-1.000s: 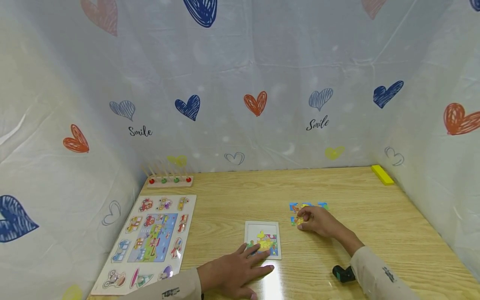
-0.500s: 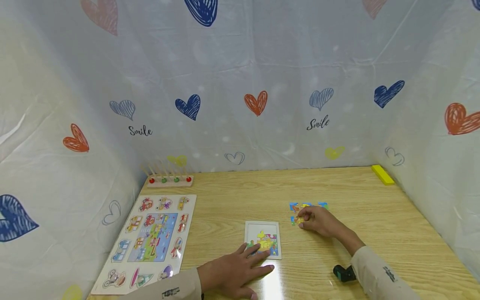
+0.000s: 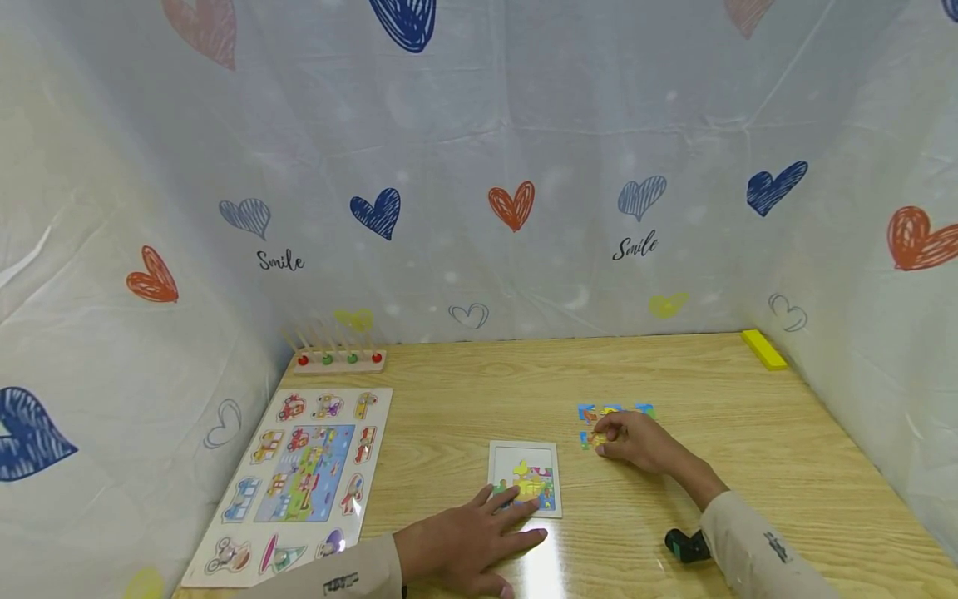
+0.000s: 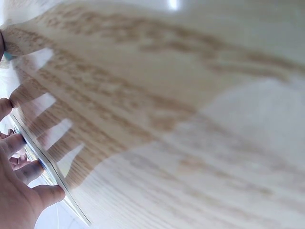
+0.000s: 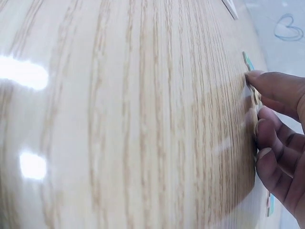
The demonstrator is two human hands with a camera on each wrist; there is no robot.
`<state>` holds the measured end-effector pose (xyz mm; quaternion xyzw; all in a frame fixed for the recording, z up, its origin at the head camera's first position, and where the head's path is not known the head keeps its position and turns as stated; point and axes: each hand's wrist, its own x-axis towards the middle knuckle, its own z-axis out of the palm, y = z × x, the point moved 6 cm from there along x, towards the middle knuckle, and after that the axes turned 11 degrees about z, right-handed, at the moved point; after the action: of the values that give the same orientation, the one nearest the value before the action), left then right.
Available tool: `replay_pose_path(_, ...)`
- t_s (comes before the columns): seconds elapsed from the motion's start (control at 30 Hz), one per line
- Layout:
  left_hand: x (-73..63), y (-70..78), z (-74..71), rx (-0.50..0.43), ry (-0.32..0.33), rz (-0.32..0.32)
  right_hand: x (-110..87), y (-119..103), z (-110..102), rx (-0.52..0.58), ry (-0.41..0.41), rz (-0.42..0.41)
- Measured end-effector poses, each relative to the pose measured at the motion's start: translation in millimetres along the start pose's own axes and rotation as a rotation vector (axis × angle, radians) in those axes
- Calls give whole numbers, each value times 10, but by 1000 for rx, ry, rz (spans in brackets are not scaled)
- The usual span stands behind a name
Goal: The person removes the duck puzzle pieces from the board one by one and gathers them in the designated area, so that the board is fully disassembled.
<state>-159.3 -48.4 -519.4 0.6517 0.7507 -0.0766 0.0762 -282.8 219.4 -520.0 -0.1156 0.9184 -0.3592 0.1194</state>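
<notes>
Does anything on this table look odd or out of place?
Nothing looks spilled or broken. One oddity: the small black object by the right sleeve; I can't tell what it is, and it doesn't look like a puzzle part. The loose puzzle pieces by the right hand seem ordinary.

Left hand (image 3: 470,542): palm down, fingers spread | right hand (image 3: 634,441): fingers curled, thumb opposed
</notes>
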Motion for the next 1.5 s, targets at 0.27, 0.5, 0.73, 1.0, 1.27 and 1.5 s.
replay_pose_path(0.27,3,-7,16,-7,4,6,-27,-20,-19,-32,-13,-16)
replay_pose_path(0.5,4,-15,28,-26,2,4,-46,-67,-71,-44,-29,-20)
replay_pose_path(0.73,-2,-7,-3,-26,5,6,-41,-143,-53,-25,-37,-54)
replay_pose_path(1.0,-2,-6,-18,-34,-5,7,-11,-283,59,-40,-63,-84)
replay_pose_path(1.27,4,-3,-31,-34,-9,3,32,-465,225,-30,-123,-129)
replay_pose_path(1.5,2,3,-41,-20,-5,6,90,-640,408,-47,-161,-157)
